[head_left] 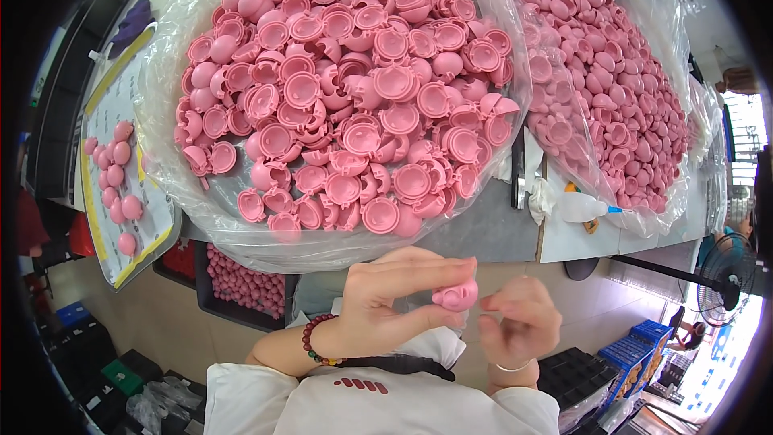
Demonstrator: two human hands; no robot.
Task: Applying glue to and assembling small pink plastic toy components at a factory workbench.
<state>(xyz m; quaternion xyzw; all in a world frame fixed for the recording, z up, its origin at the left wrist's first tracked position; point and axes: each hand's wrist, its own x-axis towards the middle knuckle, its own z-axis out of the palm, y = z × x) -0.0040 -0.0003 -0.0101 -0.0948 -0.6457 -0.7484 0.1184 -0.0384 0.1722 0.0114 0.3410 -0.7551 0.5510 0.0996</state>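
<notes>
The open bag (167,89) rests on the table (483,237), with half-shells (362,97) heaped in it. Right of the open bag is a second bag (646,224). Left of it lies a tray (153,201) bearing balls (115,175); below its near-left edge is a bin (202,282) of pieces (245,282). A bottle (578,208) lies to its right. Before its near edge are the left hand (382,294), a rounded part (456,297) between its fingers, and the right hand (519,322).

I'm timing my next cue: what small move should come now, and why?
Probably bring the right hand in to the small pink piece: the left hand pinches it, while the right, close by but apart, looks empty.
</notes>
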